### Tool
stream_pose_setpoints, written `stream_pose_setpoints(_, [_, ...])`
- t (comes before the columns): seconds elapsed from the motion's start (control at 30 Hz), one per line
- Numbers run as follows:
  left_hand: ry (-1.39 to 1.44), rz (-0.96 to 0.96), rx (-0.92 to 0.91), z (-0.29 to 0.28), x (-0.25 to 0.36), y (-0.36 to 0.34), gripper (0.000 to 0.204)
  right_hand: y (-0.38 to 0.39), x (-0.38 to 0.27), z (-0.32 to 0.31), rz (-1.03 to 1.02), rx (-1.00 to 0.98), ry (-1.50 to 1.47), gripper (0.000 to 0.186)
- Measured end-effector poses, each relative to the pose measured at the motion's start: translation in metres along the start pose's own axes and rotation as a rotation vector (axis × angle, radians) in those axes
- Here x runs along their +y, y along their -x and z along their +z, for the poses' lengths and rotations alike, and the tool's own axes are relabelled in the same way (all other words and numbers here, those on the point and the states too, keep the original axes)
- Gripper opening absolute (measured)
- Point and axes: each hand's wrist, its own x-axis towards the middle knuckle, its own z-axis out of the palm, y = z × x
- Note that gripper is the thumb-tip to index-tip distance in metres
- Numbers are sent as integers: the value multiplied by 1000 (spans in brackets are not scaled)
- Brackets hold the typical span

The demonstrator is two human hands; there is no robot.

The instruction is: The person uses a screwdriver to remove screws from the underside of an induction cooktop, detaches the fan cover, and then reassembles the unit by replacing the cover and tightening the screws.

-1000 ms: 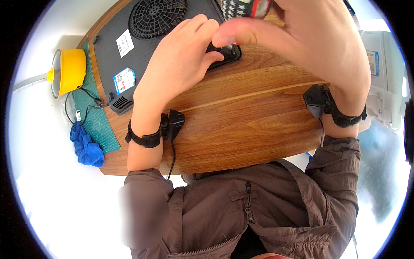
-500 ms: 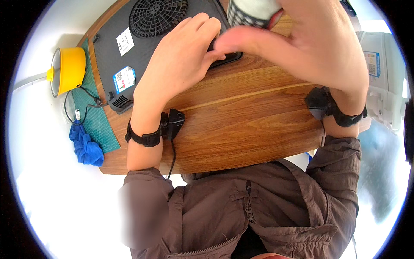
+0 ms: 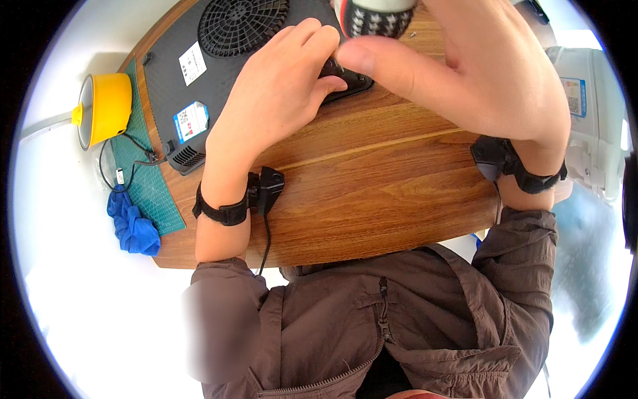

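Note:
A black induction cooker lies underside up, its round fan grille showing. My left hand is closed over the cooker's near right corner, fingers curled and thumb at the edge; what its fingertips touch is partly hidden. My right hand is raised just to the right, thumb stretched toward my left hand. A thick-handled tool, white with a black patterned grip and a red band, sits above that thumb in my right hand. The tool's far part and my right fingers are cut off by the top edge.
A tiny screw lies on the wooden table. At the left are a yellow pot, a green cutting mat, a blue cloth and a black cord. A white appliance stands at the right.
The thick-handled tool has shifted left and turned, so its red band now faces left. My right thumb has moved slightly right and up; my left hand and the cooker stay in place.

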Motion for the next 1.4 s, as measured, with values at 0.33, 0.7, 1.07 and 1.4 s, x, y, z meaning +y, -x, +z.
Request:
stream_pose_setpoints(0.33, [-5, -54, -7, -4, 6, -2, 35, 2, 2, -5, 27, -1, 4, 30])
stream_pose_setpoints(0.7, [-18, -79, -36, -7, 8, -2, 34, 4, 9, -7, 45, 11, -22, 28])
stream_pose_setpoints(1.07, [41, -129, 1, -11, 13, -4, 29, 13, 20, -9, 141, 100, -136, 26])
stream_pose_setpoints(1.4, [26, -314, 2, -22, 28, -8, 27, 74, 20, -8, 336, 303, -326, 25])
